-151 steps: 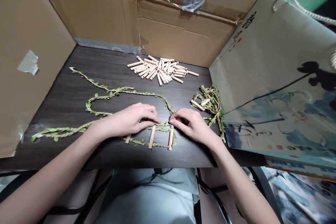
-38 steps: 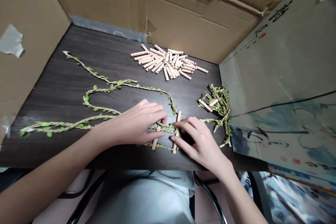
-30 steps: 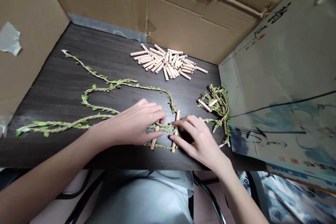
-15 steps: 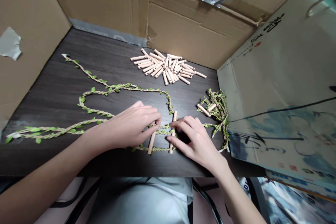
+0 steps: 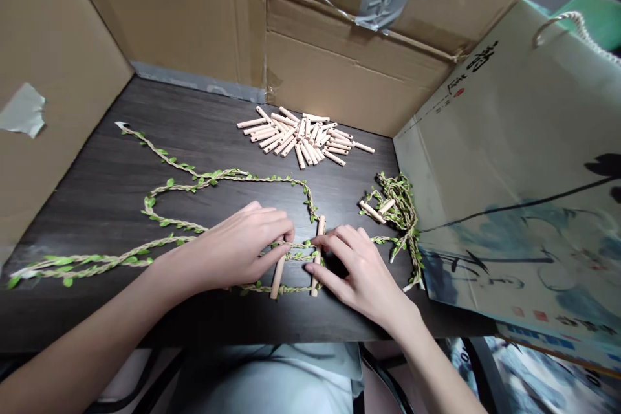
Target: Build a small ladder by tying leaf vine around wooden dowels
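The left hand [image 5: 237, 247] is curled, its fingers and thumb closing on the top of a wooden dowel [image 5: 277, 279] where a leafy twine cord [image 5: 169, 243] crosses it. Just beside it, the right hand [image 5: 359, 266] curves around a second wooden dowel [image 5: 319, 226], fingers near its middle, thumb lower. Ahead of the hands, a loose pile of dowels [image 5: 301, 145] lies on the dark worktop [image 5: 97, 207]; right of the right hand sits a tangled twine bundle [image 5: 400, 220].

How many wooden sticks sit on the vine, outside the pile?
4: a wooden stick at the left hand, another at the right hand, two in the coiled vine; more may hide.
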`<state>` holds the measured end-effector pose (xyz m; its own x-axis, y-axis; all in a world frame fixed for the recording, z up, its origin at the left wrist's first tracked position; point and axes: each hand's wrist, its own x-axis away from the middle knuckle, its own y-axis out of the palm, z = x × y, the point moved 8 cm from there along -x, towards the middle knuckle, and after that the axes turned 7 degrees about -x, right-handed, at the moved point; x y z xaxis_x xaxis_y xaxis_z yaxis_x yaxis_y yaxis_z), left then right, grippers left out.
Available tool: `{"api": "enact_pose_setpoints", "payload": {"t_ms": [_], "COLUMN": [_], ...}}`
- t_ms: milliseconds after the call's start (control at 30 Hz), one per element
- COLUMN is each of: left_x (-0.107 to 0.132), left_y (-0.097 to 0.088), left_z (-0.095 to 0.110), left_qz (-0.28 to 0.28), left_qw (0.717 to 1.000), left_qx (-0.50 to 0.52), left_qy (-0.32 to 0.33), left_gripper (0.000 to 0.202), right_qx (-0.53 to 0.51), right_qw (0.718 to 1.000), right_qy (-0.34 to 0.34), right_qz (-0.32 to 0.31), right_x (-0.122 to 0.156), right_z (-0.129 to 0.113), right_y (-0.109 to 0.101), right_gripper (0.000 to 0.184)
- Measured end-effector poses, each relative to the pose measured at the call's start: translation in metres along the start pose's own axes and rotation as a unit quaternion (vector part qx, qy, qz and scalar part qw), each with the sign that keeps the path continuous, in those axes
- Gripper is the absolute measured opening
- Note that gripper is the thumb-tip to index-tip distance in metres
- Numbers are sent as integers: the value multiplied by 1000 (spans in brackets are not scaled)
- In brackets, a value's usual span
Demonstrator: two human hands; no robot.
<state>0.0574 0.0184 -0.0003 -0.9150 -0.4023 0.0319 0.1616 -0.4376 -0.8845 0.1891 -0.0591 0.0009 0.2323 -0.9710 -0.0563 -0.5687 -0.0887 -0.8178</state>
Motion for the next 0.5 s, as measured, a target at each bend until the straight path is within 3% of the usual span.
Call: {"api": "enact_pose_setpoints", "payload": {"t_ms": [267, 500], "left_x": [0, 0], "left_y": [-1, -2], "left_z": [0, 0], "left_qz": [3, 2], "left_qw": [1000, 1000], "left_qx": [4, 1], "left_qy": [0, -7], "left_gripper": [20, 21], "right_qx": [16, 59], "right_qw": [1000, 998], "right_qy": [-25, -31], "right_qz": [0, -10], "right_x": [-9, -28], "right_z": [-14, -21], "right_y": [-5, 8], "right_gripper": [21, 18]}}
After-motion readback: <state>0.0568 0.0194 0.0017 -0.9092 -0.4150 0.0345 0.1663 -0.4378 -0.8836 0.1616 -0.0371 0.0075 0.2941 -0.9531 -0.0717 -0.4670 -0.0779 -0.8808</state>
